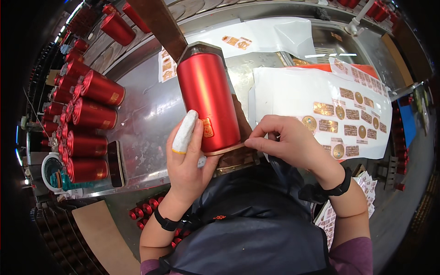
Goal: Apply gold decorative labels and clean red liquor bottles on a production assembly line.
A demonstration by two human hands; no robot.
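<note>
A shiny red metal bottle point(208, 96) lies in a dark cradle, its neck pointing away from me and its base toward me. A square gold label point(208, 128) sits on its side near the base. My left hand point(187, 160) grips the base end, with one finger in a white cover point(185, 133) lying beside the label. Just right of the bottle's gold-coloured base rim, my right hand point(286, 143) is closed in a pinch, thumb and forefinger pressed together. Whatever may be between those fingertips is too small to make out.
White sheets of gold stickers point(321, 110) lie to the right. At left, several red bottles point(94, 114) are stacked on their sides near a black phone-like slab point(116, 163). A brown post point(160, 23) rises behind the cradle. Red bottles point(118, 28) stand on a conveyor beyond.
</note>
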